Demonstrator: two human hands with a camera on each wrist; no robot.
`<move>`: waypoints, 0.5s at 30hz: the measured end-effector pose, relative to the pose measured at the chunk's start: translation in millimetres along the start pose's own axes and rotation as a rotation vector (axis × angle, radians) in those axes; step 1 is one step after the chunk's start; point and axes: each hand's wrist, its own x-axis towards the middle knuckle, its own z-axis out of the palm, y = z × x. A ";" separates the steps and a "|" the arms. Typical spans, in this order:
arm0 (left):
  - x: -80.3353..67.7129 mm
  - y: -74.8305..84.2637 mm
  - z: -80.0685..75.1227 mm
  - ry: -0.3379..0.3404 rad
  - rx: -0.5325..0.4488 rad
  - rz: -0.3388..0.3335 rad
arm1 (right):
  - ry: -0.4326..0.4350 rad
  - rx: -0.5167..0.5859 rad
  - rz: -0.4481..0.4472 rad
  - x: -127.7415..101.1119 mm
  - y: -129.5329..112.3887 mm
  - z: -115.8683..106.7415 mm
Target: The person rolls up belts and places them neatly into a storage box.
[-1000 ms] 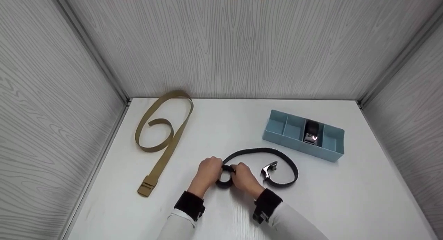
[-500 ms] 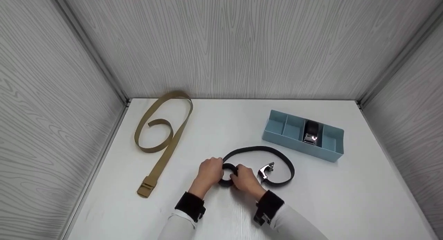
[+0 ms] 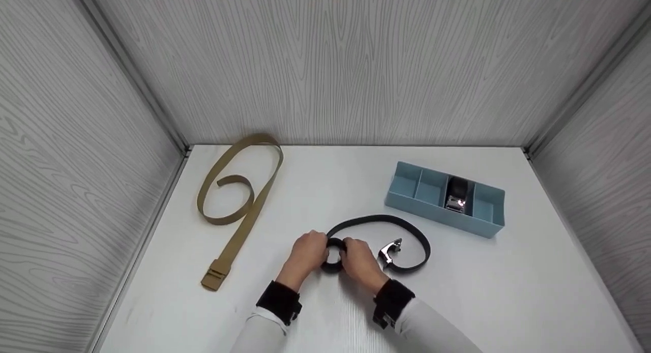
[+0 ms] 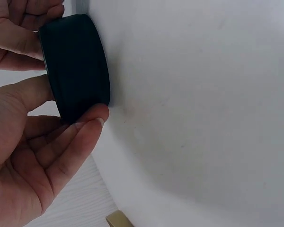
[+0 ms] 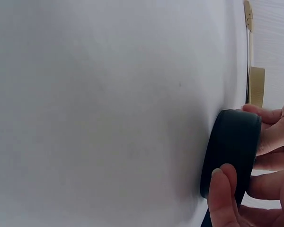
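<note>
Both hands work on a black belt (image 3: 379, 218) whose one end is rolled into a ring-shaped coil standing on its edge on the table. The left hand (image 3: 308, 251) pinches the coil's left side, thumb inside and fingers outside. On the opposite side, the right hand (image 3: 359, 260) grips the coil in the same way. In the left wrist view the coil (image 4: 78, 66) shows its smooth outer face between the fingers. From the coil the loose strap curves behind the right hand to a silver buckle (image 3: 389, 251) at its far end.
At the back right stands a light blue divided box (image 3: 427, 206). One compartment holds a rolled dark belt with a shiny buckle (image 3: 456, 204). On the left lies a tan webbing belt (image 3: 249, 226), loosely looped. Grey wood-grain panels (image 3: 330, 68) wall the white table (image 3: 325, 180).
The coil shifted slightly right, then back a little. The loose strap and silver buckle have drawn a bit to the left, towards the hands. The right hand's grip on the coil has shifted.
</note>
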 end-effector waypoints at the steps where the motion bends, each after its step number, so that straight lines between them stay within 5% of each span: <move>1: 0.5 -0.4 -0.3 -0.002 -0.004 -0.004 | 0.004 -0.005 -0.030 0.4 1.4 0.2; 6: 3.2 -1.7 0.0 -0.022 -0.041 -0.047 | 0.015 -0.004 -0.089 1.4 8.9 1.4; 15: 2.9 -0.7 1.4 0.004 -0.078 -0.072 | -0.024 0.068 0.031 -2.3 9.3 -0.9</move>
